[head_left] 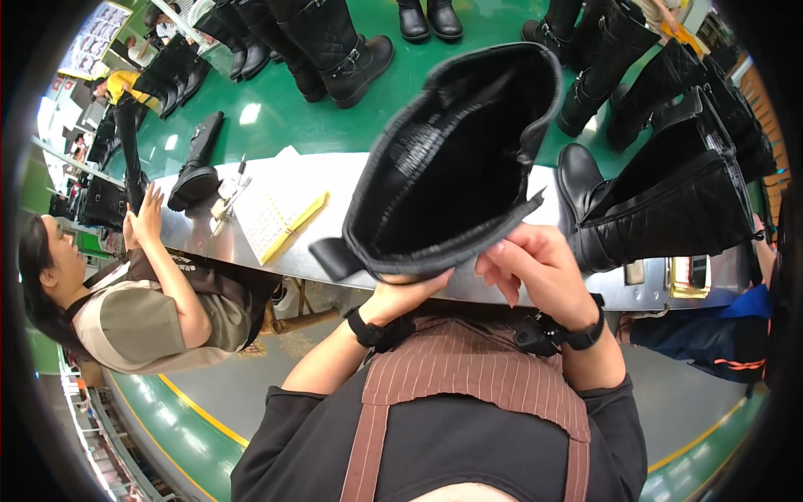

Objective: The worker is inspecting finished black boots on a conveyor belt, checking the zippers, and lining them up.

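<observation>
A tall black boot point(452, 176) is held up in front of me, its wide top opening facing me so that the dark lining shows. My left hand point(407, 297) is closed around the near side of the shaft, most of its fingers hidden behind the leather. At the near right of the opening, my right hand point(539, 268) pinches the rim with thumb and curled fingers. A black strap or pull tab point(335, 259) sticks out at the boot's left. To the right, another black boot point(661, 209) lies on its side, its zip showing.
A metal-edged table point(318, 263) runs across in front of me. Several black boots stand on the green surface point(251, 125) beyond it. A paper pad with a yellow edge point(284, 226) and pens lie left of centre. At the left a co-worker point(150, 309) handles a boot point(130, 151).
</observation>
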Motion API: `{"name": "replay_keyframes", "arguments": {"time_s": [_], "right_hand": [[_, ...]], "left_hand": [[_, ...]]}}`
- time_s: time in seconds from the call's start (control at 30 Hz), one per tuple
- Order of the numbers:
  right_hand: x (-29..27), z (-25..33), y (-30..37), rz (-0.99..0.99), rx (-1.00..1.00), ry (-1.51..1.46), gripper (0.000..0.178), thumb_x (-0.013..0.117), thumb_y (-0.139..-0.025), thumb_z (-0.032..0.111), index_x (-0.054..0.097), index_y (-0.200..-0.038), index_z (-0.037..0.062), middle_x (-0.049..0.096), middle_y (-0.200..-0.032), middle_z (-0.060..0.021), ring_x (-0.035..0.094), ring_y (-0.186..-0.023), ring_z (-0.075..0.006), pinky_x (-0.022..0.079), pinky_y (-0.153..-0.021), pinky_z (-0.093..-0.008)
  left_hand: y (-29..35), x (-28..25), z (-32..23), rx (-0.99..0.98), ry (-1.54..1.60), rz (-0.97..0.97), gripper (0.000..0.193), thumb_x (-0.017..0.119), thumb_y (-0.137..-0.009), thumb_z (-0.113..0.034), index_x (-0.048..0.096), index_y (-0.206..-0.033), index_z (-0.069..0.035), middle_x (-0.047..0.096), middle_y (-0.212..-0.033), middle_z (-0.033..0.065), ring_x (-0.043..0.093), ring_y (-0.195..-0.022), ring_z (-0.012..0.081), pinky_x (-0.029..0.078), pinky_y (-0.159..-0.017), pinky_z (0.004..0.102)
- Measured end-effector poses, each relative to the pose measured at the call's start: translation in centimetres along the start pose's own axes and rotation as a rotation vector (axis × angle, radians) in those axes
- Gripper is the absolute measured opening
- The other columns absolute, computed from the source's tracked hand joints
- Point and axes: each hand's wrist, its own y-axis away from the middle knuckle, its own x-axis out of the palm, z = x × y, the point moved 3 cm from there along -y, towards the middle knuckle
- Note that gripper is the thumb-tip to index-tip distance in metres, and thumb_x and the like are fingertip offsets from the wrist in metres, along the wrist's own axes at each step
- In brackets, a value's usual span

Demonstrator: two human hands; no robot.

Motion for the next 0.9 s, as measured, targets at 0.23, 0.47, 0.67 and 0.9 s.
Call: {"name": "replay_keyframes", "arguments": {"time_s": [0.23,0.47,0.67,0.9], "right_hand": [[2.5,6.1,1.1,0.017,-0.203,0.204,0.027,0.064,-0.095,0.023,0.067,-0.083,-0.0016,0.063,-0.067,-0.0050,0.055,-0.050,-0.0069,0.042,-0.046,-0.0209],[1.7,12.3,1.8,-0.361,-1.016,0.857,0.059,0.081,-0.060,0.007,0.061,-0.115,0.0026,0.061,-0.111,-0.0108,0.055,-0.070,-0.0097,0.043,-0.057,-0.0239],[2.0,12.5,0.8,-0.439,-1.052,0.941,0.037,0.069,-0.070,-0.012,0.063,-0.103,0.0047,0.063,-0.089,-0.0039,0.051,-0.057,-0.0110,0.043,-0.048,-0.0241],[-0.1,8.2,1.9,-0.547,-1.165,0.299,0.032,0.075,-0.067,-0.006,0.063,-0.095,0.0003,0.052,-0.107,-0.0158,0.055,-0.068,-0.0114,0.046,-0.065,-0.0243]], "left_hand": [[0.0,-0.4,-0.5,0.143,-0.048,0.014,0.045,0.075,-0.081,-0.015,0.062,-0.122,-0.005,0.065,-0.119,0.0099,0.060,-0.111,0.0207,0.045,-0.098,0.0345],[-0.6,-0.5,-0.3,0.243,-0.064,0.005,0.049,0.076,-0.077,-0.006,0.058,-0.122,0.000,0.065,-0.114,0.0107,0.062,-0.104,0.0187,0.049,-0.091,0.0332],[-0.2,-0.5,-1.0,0.314,-0.122,-0.055,0.042,0.077,-0.074,-0.007,0.064,-0.114,0.001,0.067,-0.109,0.0124,0.064,-0.102,0.0203,0.050,-0.090,0.0334],[0.0,0.1,-0.5,0.211,-0.111,-0.147,0.037,0.076,-0.073,-0.009,0.067,-0.107,-0.003,0.072,-0.097,0.0095,0.069,-0.090,0.0194,0.053,-0.081,0.0327]]}}
